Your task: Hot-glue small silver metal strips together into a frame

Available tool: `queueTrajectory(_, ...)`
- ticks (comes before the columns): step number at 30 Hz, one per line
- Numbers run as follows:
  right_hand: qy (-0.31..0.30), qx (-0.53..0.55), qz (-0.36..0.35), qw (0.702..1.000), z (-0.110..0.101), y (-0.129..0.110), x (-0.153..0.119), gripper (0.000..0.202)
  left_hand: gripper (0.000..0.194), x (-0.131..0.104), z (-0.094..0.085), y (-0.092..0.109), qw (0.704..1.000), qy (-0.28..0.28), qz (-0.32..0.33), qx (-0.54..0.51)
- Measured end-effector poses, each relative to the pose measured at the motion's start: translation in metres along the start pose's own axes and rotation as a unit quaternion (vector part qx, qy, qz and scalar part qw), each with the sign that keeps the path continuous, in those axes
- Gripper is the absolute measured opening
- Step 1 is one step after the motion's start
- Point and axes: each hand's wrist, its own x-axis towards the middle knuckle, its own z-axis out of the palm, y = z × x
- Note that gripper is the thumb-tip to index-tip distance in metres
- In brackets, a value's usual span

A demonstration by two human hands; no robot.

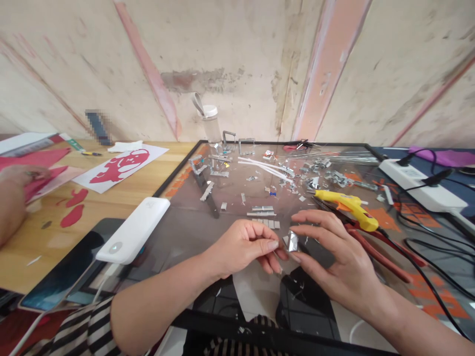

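Between the thumb and fingers of my right hand (339,254) is a small shiny silver metal piece (293,241), held just above the dark glass tabletop (178,232). My left hand (247,247) is closed in a pinch close to the piece's left side; whatever its fingertips hold is too small to make out. Beyond my hands lie short flat silver strips (262,211) in rows. Right of them, a yellow glue gun (347,205) rests near red-handled pliers (382,254).
Silver scraps (315,168) and white sticks (265,168) litter the far tabletop. A clear bottle (211,123) stands at the back. On the right are a power strip (423,185) and cables. A white power bank (133,230) and phone (70,262) lie left, near another person's hand (22,185) and red paper cutouts (120,165).
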Motion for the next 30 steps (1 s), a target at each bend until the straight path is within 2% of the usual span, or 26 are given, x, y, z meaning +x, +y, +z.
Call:
queueTrajectory(8,-0.001,-0.006,0.003,1.0,-0.0005,-0.0003,0.0007,0.027,0.018,0.0,0.0019,0.0007,1.0,-0.005,-0.003,-0.018)
queueTrajectory(20,-0.013,-0.023,0.021,0.999,-0.0003,-0.0012,0.0006,0.024,0.021,-0.0006,0.0019,0.0029,0.999,0.026,-0.012,0.017)
queueTrajectory(30,-0.042,0.004,0.007,0.999,0.0054,-0.0086,0.0013,0.022,0.028,0.0008,0.0055,-0.0008,0.999,0.04,0.002,-0.013)
